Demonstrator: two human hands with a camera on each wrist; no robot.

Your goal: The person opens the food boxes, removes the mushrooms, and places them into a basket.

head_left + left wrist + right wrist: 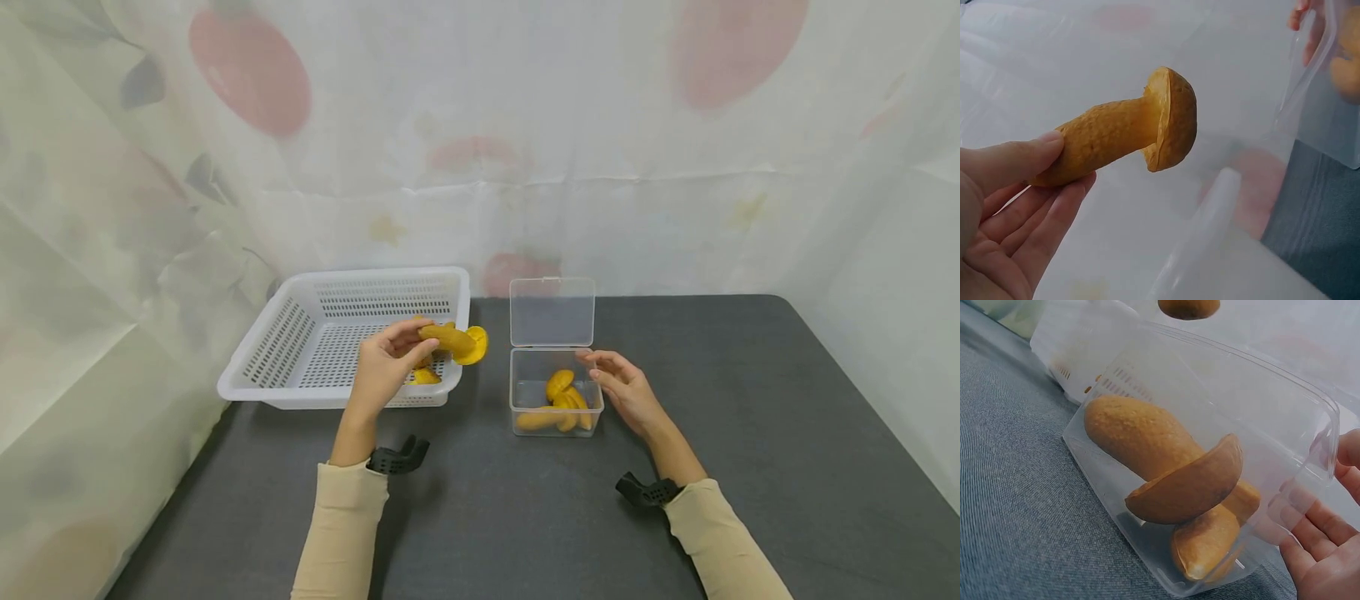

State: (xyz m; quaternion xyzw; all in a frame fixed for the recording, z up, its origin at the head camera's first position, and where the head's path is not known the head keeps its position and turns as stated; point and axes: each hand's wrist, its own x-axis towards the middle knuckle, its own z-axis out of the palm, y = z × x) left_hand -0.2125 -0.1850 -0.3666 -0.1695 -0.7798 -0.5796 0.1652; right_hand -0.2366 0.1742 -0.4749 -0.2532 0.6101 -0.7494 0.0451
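We see the yellow mushroom [444, 337] in the left grip [384, 365], up in the air to the left of the clear box [532, 371] and apart from it. The left grip is clamped on the stem, thumb on one side and fingers on the other, near the stem's plain end; the cap stands free beyond the fingertips. The mushroom's long axis runs sideways, with the cap pointing towards the clear box and the stem's plain end pointing away from it; in our left wrist view the stem slants upward to the cap.

To the right of the clear box we find the right grip [627, 397], thumb and fingers apart and loosely bent, the fingertips against the box's right side near its far corner. We cannot tell how hard they press.

Inside the clear box several yellow mushrooms [562, 383] lie heaped, mostly to the right. At its far edge the lid [552, 312] stands raised. Left of the clear box sits a white basket [285, 394] with more yellow pieces [426, 377] at its right end. The dark counter [750, 400] spreads beneath the clear box.
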